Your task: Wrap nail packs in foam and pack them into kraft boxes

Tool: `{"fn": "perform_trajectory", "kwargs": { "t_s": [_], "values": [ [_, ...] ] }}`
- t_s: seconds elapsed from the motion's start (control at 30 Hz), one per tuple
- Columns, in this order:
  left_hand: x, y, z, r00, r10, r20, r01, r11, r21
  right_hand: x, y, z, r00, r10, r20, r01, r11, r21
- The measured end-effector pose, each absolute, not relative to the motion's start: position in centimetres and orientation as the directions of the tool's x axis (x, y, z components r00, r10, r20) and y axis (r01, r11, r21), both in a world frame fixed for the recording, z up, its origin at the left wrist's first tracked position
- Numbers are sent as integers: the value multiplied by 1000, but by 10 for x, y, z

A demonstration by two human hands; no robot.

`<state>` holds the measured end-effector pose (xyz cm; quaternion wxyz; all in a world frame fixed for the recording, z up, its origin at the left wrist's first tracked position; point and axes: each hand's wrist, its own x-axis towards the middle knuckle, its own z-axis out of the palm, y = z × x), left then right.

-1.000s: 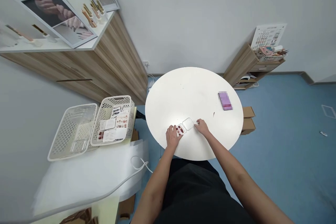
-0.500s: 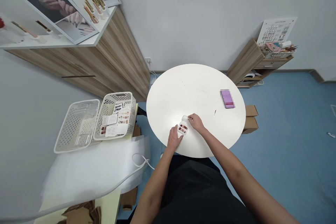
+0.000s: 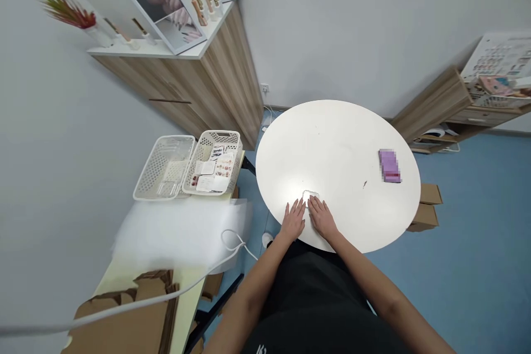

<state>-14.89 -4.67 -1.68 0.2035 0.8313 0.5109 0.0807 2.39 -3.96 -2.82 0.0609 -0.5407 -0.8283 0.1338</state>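
While your right hand [image 3: 322, 220] lies over the clear case [image 3: 306, 197] and your left hand [image 3: 293, 222] flanks it, fingers [image 3: 316, 204] straight and unclenched, press evenly against the surface [image 3: 340, 149]

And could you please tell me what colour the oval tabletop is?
The oval tabletop is white; the head view shows it.

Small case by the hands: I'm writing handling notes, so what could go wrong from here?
The small case is pale on a white table, so edges could be misjudged. The right hand lies over part of it; uneven pressing could make it slide. The purple thing near the table's right edge might get bumped.
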Motion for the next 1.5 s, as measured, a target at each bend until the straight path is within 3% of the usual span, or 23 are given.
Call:
{"fn": "perform_trajectory", "kwargs": {
  "t_s": [0.17,0.37,0.5,0.63,0.9,1.03,1.23,1.37,1.5],
  "values": [
    [-145,-47,-17,452,883,-123,833,-369,412,25,-42,-27,-420,905,-67,885,392,-250],
    [-162,-48,-12,396,911,-120,806,-282,520,31,-30,-21,-417,907,-62,882,387,-269],
    [-207,-55,-10,126,990,-63,818,-68,571,32,-6,-21,-371,925,-84,897,333,-291],
    [-262,-64,-5,-154,987,-56,805,158,572,34,31,-26,-434,893,-119,869,380,-317],
    [-330,-93,8,-515,857,11,739,438,512,41,105,-28,-271,955,-119,939,236,-249],
    [-354,-114,5,-698,715,40,650,608,456,18,110,-19,-176,984,-34,959,164,-232],
    [-389,-155,-5,-812,584,-2,526,734,429,-87,72,-4,-502,865,-17,784,447,-430],
    [-403,-179,-8,-853,521,25,455,721,523,-170,27,4,-711,703,-13,616,613,-495],
    [-416,-195,-9,-957,284,-65,172,730,661,-234,-16,8,-872,490,-8,431,759,-489]
  ]
}}
